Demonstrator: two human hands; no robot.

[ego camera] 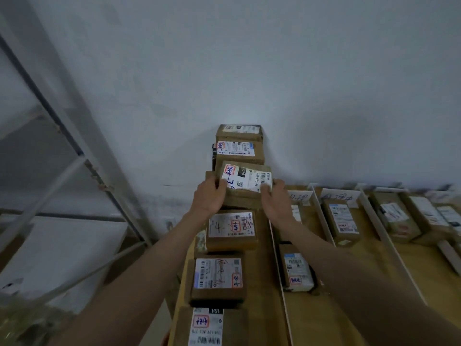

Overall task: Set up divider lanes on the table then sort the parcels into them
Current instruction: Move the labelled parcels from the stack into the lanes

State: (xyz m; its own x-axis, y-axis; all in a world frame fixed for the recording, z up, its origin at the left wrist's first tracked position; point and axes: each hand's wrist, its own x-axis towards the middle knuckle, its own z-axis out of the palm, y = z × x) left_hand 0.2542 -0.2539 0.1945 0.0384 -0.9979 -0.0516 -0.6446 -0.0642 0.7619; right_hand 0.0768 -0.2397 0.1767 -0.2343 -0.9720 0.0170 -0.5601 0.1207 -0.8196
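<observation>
I hold a brown cardboard parcel with a white label in both hands above the left lane of the wooden table. My left hand grips its left side and my right hand grips its right side. Behind it, two more parcels are stacked against the wall. Nearer to me in the same lane lie a parcel marked "88", another labelled parcel and one at the table's front. A white divider strip bounds this lane on the right.
Further lanes to the right hold parcels, split by white dividers with paper lane signs at the wall. A small parcel lies in the second lane. A metal shelf frame stands at left.
</observation>
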